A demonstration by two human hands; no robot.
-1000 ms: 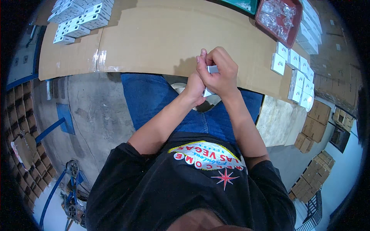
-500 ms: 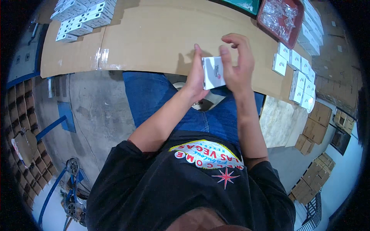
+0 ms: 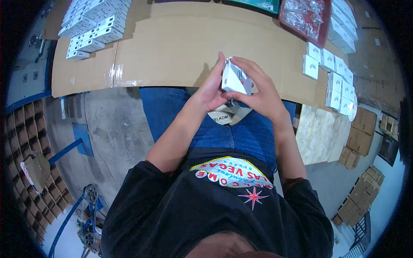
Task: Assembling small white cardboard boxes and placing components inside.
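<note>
A small white box (image 3: pixel 235 79) with a printed face is held between my two hands, above my lap at the table's near edge. My left hand (image 3: pixel 211 88) wraps its left side, thumb pointing up along the edge. On the other side, my right hand (image 3: pixel 260 90) grips the box, with fingers over the top far edge and thumb at the near bottom corner. The box is tilted, and its underside is hidden by my hands.
Cardboard covers the table (image 3: pixel 172 47). Stacked white boxes (image 3: pixel 97 26) stand at the far left. Further white boxes (image 3: pixel 340 84) lie in groups at the right. A red tray (image 3: pixel 320 36) of clear plastic pieces and a green tray (image 3: pixel 262 5) sit at the far side.
My right hand has come down from beside the box and closed on its edges. The box has turned and tilted between my hands. The view has shifted slightly.
</note>
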